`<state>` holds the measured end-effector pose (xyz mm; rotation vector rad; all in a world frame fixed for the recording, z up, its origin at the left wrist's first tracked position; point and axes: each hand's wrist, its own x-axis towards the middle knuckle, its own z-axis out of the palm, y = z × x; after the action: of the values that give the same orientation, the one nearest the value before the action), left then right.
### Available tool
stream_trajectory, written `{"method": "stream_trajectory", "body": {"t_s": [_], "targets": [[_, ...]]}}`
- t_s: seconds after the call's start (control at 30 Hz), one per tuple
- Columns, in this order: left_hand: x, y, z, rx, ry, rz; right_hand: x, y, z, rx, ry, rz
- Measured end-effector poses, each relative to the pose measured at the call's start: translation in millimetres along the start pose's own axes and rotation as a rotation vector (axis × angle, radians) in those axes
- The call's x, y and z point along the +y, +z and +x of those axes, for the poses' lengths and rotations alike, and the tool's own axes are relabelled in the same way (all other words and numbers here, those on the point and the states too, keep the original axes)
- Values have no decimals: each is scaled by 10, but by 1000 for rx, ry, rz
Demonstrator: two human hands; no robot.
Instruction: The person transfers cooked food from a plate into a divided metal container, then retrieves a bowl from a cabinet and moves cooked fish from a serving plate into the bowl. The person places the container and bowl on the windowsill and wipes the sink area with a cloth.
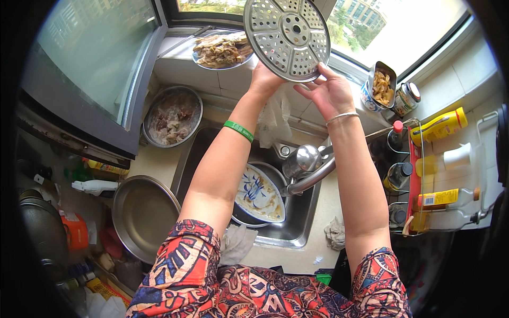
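Note:
A round perforated metal steamer rack [289, 41] is held up before the window, above the back edge of the sink. My left hand [267, 78] grips its lower left rim, the fingers partly hidden behind it. At its lower right rim, my right hand [332, 87] holds on with the thumb in front. Below my forearms, a blue-and-white oval dish [260, 194] with brown residue rests over a round metal basin [270, 169] in the steel sink [296, 234]. A metal faucet [314, 181] reaches over the sink's right part.
A plate of food [223, 51] sits on the sill. Left of the sink are a metal bowl of meat pieces [173, 117] and a wide metal pan [145, 218]. An open window sash [91, 59] juts in at left. Bottles fill a wire rack [411, 179] at right; cloths [238, 242] lie nearby.

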<state>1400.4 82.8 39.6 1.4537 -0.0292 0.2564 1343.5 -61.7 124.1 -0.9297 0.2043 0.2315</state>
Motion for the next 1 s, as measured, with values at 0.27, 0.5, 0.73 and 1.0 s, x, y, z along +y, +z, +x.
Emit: {"method": "stream_trajectory", "body": {"t_s": [0.27, 0.5, 0.73, 1.0], "targets": [[49, -89, -149, 467, -29, 353, 184, 330, 178, -32, 62, 67], [35, -165, -188, 467, -81, 373, 213, 467, 195, 251, -36, 47], [71, -334, -560, 362, -126, 271, 334, 756, 188, 156, -79, 81], [-85, -561, -1702, 141, -283, -46, 590, 1184, 331, 84, -96, 54]]}}
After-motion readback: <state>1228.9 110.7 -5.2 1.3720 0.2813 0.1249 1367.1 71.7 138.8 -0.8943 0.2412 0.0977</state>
